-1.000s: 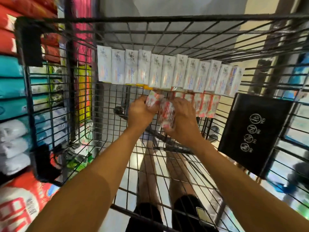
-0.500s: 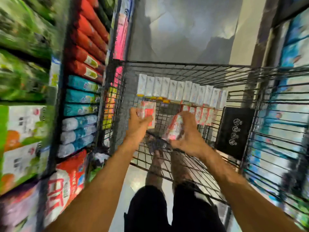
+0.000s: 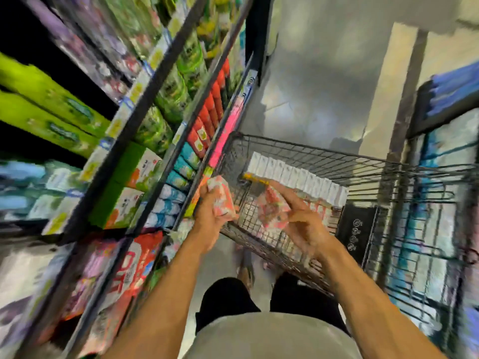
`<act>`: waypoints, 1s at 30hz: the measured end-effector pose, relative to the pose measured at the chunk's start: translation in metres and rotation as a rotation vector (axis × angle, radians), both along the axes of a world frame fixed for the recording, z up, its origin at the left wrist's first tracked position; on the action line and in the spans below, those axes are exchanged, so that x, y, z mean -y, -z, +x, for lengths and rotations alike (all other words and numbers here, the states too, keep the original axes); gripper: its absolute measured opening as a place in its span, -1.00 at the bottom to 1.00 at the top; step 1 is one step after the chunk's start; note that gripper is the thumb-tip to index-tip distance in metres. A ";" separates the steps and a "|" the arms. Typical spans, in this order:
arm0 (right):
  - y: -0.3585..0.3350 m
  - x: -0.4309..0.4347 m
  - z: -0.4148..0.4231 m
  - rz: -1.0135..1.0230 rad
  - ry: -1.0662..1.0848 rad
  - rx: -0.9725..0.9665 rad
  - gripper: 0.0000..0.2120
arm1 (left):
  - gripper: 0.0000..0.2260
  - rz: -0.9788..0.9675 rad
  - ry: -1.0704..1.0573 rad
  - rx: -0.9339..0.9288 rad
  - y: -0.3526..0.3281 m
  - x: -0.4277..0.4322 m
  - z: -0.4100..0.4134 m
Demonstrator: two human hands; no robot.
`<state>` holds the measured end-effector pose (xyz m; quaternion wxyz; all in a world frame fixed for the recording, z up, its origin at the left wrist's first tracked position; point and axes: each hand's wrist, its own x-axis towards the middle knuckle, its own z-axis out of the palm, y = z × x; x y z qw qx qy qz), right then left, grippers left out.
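Motion blur smears the whole view. No print on any package can be read, and the store shelving (image 3: 155,86) to my left shows only as bands of green, red, teal and pink goods, cut off by the left and top edges. My forearms enter from the bottom edge, with black shorts and a pale shirt hem below them.

My left hand (image 3: 208,217) grips the left pack (image 3: 221,199), a pink-and-white wrapped pack. The fingers curl round its lower side, and the blur hides the fingertips. This pack is held above the near left corner of the wire shopping cart (image 3: 298,149), close to the shelf edge.

My right hand (image 3: 303,225) holds the right pack (image 3: 272,208), which has the same colours. The fingers lie along its upper edge, but the exact hold of the thumb cannot be made out. This pack hangs over the cart's interior, in front of a row of white cartons (image 3: 298,177) that stand upright along the cart's far side.

The right hand and its pack cover part of the red-and-white packs (image 3: 321,212) below that row. A black panel (image 3: 356,231) on the cart's right side bears four round white symbols, too small to read.

The hands are apart, each clamped on its own pack, and the two packs do not touch.
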<state>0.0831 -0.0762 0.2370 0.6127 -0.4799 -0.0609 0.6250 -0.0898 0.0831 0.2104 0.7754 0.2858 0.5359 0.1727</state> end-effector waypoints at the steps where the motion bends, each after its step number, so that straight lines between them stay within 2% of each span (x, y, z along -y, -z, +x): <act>1: -0.011 0.000 -0.003 0.047 -0.003 -0.129 -0.16 | -0.62 -0.011 -0.039 0.019 -0.007 0.005 -0.007; 3: -0.025 -0.001 -0.006 0.088 -0.052 -0.286 -0.24 | -0.73 0.029 -0.101 0.064 -0.021 0.016 -0.018; 5: -0.037 -0.006 -0.010 0.121 -0.138 -0.265 -0.24 | -0.78 0.099 -0.148 0.070 -0.035 0.030 -0.030; 7: -0.045 -0.009 -0.018 0.110 -0.223 -0.202 -0.18 | -0.61 0.166 -0.204 0.037 -0.053 0.047 -0.043; 8: -0.050 -0.010 -0.022 0.099 -0.258 -0.170 -0.17 | -0.43 0.186 -0.248 0.016 -0.062 0.057 -0.050; 9: -0.052 -0.010 -0.026 0.093 -0.286 -0.137 -0.23 | -0.26 0.197 -0.301 -0.001 -0.069 0.066 -0.058; 10: -0.056 -0.010 -0.030 0.080 -0.297 -0.105 -0.35 | -0.18 0.218 -0.351 -0.025 -0.077 0.075 -0.066; 12: -0.065 -0.007 -0.041 0.065 -0.324 -0.032 -0.54 | -0.24 0.267 -0.446 -0.027 -0.091 0.093 -0.083; 16: -0.088 0.001 -0.074 0.043 -0.445 0.090 -0.67 | -0.40 0.326 -0.612 -0.042 -0.112 0.131 -0.126; 19: -0.091 0.006 -0.104 0.048 -0.478 0.164 -0.62 | -0.34 0.325 -0.731 -0.064 -0.123 0.161 -0.166; 23: -0.096 0.011 -0.146 0.072 -0.527 0.252 -0.66 | -0.80 0.350 -0.877 -0.085 -0.138 0.200 -0.215; 27: -0.108 0.021 -0.198 0.128 -0.589 0.245 -0.60 | -0.78 0.368 -0.987 -0.140 -0.146 0.243 -0.271; 30: -0.116 0.032 -0.244 0.147 -0.665 0.217 -0.57 | -0.83 0.364 -1.029 -0.145 -0.151 0.278 -0.314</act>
